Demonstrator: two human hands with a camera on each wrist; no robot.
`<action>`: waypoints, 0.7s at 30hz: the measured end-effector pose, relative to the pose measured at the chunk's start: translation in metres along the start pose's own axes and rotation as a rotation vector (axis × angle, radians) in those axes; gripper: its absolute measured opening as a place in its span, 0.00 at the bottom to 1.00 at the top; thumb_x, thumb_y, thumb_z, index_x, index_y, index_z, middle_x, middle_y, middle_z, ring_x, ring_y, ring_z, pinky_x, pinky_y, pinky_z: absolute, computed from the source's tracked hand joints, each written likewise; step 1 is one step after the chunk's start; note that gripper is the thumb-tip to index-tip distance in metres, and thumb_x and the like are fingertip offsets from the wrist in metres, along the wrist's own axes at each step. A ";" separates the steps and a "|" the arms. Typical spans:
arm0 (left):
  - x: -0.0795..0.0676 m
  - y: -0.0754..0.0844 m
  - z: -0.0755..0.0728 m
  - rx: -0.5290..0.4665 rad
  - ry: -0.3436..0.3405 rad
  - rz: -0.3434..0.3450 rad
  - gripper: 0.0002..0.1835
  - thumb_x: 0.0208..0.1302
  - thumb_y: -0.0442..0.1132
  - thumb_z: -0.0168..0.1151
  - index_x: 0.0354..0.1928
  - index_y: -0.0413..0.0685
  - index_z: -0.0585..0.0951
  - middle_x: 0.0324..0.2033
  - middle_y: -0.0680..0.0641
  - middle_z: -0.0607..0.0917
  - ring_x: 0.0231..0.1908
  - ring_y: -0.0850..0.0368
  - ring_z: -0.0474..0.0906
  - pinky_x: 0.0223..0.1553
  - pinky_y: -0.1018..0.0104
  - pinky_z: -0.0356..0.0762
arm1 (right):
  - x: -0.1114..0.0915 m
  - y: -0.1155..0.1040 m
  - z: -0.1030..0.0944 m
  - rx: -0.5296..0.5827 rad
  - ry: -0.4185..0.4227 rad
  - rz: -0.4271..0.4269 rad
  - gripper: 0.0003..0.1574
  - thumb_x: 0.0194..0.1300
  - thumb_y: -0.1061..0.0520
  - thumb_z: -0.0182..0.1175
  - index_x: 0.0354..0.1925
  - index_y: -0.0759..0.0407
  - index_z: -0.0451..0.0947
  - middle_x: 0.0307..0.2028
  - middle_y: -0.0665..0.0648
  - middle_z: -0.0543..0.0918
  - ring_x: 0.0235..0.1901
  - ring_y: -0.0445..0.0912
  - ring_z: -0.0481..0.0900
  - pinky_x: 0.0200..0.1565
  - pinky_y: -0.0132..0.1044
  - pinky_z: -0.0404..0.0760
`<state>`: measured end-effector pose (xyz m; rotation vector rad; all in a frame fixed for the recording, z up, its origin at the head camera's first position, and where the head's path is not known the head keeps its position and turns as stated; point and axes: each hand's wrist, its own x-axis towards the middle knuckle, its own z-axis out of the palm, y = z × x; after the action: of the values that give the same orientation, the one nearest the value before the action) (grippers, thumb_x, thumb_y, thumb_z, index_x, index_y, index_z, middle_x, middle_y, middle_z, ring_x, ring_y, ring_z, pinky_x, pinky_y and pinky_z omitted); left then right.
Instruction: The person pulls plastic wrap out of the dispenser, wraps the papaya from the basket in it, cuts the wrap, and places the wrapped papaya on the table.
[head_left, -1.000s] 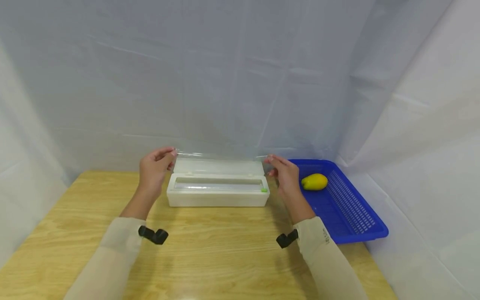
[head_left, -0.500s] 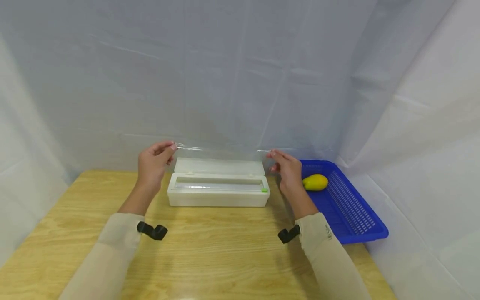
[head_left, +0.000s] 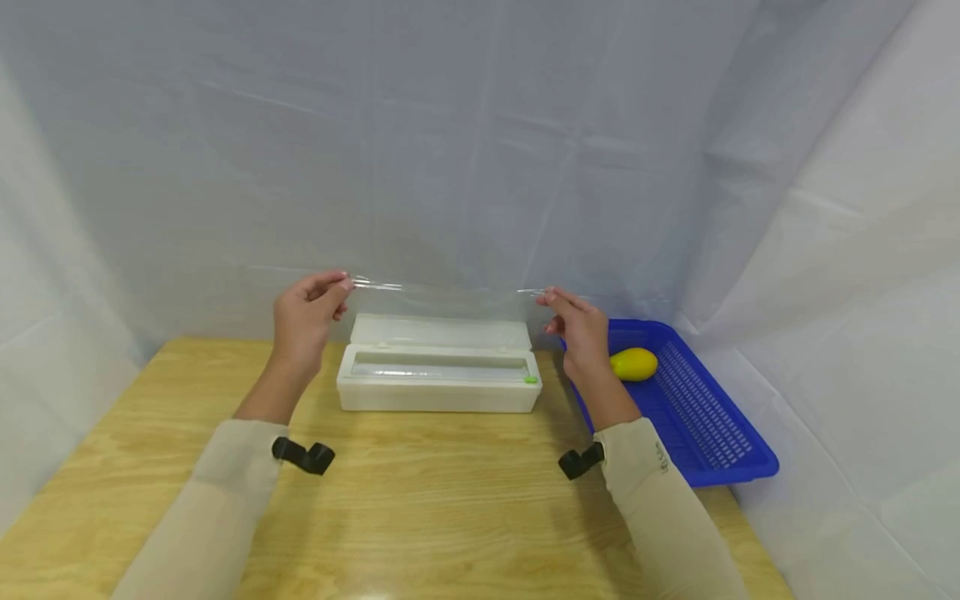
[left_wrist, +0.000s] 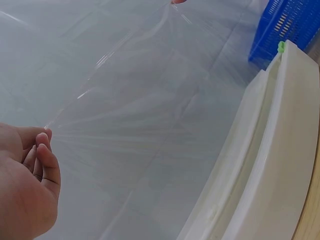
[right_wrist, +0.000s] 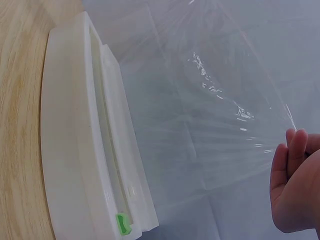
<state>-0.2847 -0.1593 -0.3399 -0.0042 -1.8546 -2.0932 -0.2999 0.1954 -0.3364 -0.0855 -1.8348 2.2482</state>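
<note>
A sheet of clear plastic wrap (right_wrist: 200, 115) stretches up from a white wrap dispenser box (head_left: 438, 398), whose lid (head_left: 442, 332) is tipped back. My left hand (head_left: 303, 321) pinches one corner of the film between thumb and forefinger, above the box's left end. At the opposite corner, my right hand (head_left: 581, 337) pinches the film the same way. Creases fan out from both pinched corners in the wrist views. Inside the box's slot the roll (head_left: 438, 371) shows, and a green slider (right_wrist: 123, 223) sits at its right end.
To the right stands a blue plastic basket (head_left: 720, 421) with a yellow papaya-shaped fruit (head_left: 636, 365) in it; my right forearm reaches past its left side. The wooden table (head_left: 435, 500) ends at a pale sheet (head_left: 450, 167) hung behind, with more sheeting at both sides.
Both hands have risen and moved slightly apart, drawing the plastic wrap higher above the box. The box and the basket stay where they were.
</note>
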 end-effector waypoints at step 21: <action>-0.006 0.010 0.001 -0.022 0.019 0.022 0.19 0.64 0.43 0.71 0.50 0.38 0.83 0.34 0.55 0.86 0.29 0.62 0.78 0.30 0.77 0.78 | 0.001 -0.007 0.000 0.031 -0.031 -0.019 0.26 0.68 0.56 0.67 0.60 0.67 0.79 0.32 0.47 0.90 0.14 0.39 0.72 0.28 0.31 0.81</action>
<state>-0.2771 -0.1579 -0.3314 -0.0101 -1.8129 -2.0917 -0.3002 0.1968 -0.3292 -0.0284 -1.8072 2.2771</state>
